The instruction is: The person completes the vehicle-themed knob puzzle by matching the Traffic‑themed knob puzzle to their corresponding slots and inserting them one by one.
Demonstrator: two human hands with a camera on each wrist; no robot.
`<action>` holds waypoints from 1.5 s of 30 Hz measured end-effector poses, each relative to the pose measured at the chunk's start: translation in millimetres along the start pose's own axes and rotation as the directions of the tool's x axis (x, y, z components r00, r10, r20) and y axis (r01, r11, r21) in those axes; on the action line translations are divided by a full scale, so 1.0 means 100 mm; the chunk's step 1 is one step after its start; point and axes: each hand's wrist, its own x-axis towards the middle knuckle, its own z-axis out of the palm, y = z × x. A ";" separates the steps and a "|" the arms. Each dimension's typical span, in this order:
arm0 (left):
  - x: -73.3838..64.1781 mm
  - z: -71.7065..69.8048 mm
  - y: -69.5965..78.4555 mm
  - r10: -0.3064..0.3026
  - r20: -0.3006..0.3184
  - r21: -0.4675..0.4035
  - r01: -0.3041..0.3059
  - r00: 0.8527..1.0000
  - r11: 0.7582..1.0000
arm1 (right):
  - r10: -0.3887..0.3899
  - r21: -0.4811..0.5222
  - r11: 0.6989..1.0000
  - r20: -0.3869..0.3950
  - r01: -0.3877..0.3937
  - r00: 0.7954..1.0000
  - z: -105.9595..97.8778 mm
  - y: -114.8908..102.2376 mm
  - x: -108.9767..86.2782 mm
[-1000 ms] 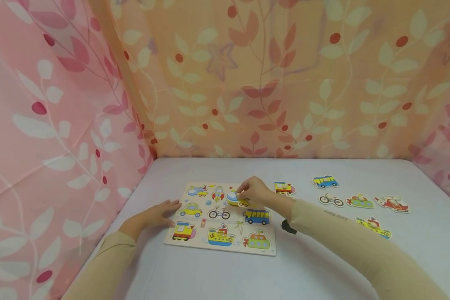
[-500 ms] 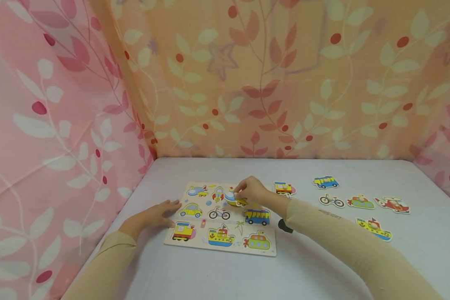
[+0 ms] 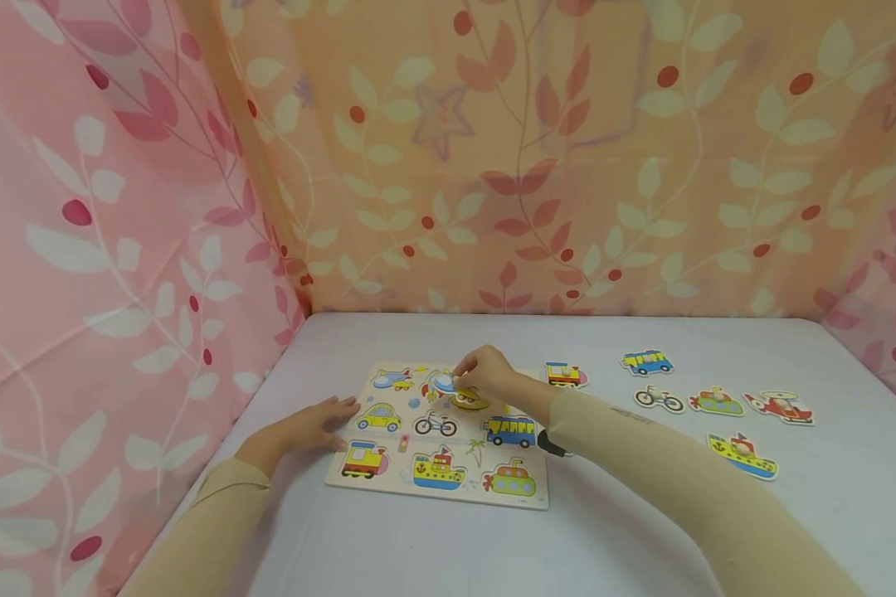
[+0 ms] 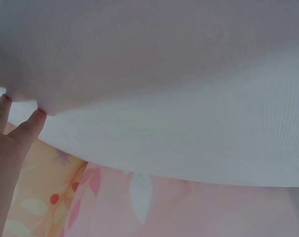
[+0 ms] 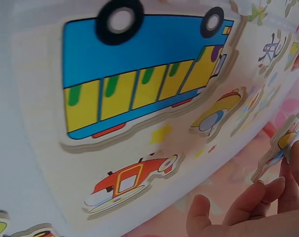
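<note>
A wooden peg-puzzle board (image 3: 388,481) lies on the table, with printed vehicle pictures in outlined recesses. My right hand (image 3: 493,377) pinches a small puzzle piece, a blue and yellow airplane (image 3: 444,382), between thumb and fingertips. The airplane is held over the board's top row, covering part of the rocket picture and the yellow saucer picture (image 3: 469,403). In the right wrist view the airplane piece (image 5: 282,140) is tilted, apart from the board. My left hand (image 3: 309,424) rests at the board's left edge, fingers extended, thumb near the train picture (image 3: 364,460).
Right of the board lie loose pieces: a train (image 3: 565,375), a bus (image 3: 646,362), a bicycle (image 3: 659,399), a submarine (image 3: 717,402), a helicopter (image 3: 780,408) and a boat (image 3: 742,456). Floral curtains (image 3: 523,207) stand behind and beside the white table (image 3: 433,547).
My right hand has moved left with the airplane piece, from over the saucer picture to over the rocket picture. The left hand has stayed in place.
</note>
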 end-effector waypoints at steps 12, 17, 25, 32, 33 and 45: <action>0.00 0.01 -0.03 -0.041 0.000 -0.010 0.041 0.999 0.999 | 0.000 -0.013 1.000 0.007 0.000 1.000 0.12 -0.11 0.15; 0.01 0.00 -0.05 -0.055 -0.007 -0.023 0.055 0.998 0.998 | 0.019 0.018 1.000 0.004 -0.019 1.000 0.16 -0.17 0.19; 0.04 0.00 -0.04 -0.045 -0.014 -0.020 0.045 0.999 0.999 | 0.047 0.026 0.999 0.001 -0.047 0.999 0.23 -0.20 0.29; 0.05 0.01 -0.04 -0.062 -0.018 -0.023 0.061 0.998 0.998 | 0.071 0.046 0.996 0.026 -0.072 0.997 0.31 -0.25 0.37; 0.06 0.02 -0.05 -0.065 -0.018 -0.023 0.065 0.998 0.998 | 0.074 0.047 0.996 0.025 -0.075 0.997 0.32 -0.25 0.37; 0.03 0.04 -0.03 -0.050 -0.009 -0.016 0.050 0.999 0.999 | 0.158 0.176 0.971 0.018 -0.159 0.987 0.49 -0.24 0.51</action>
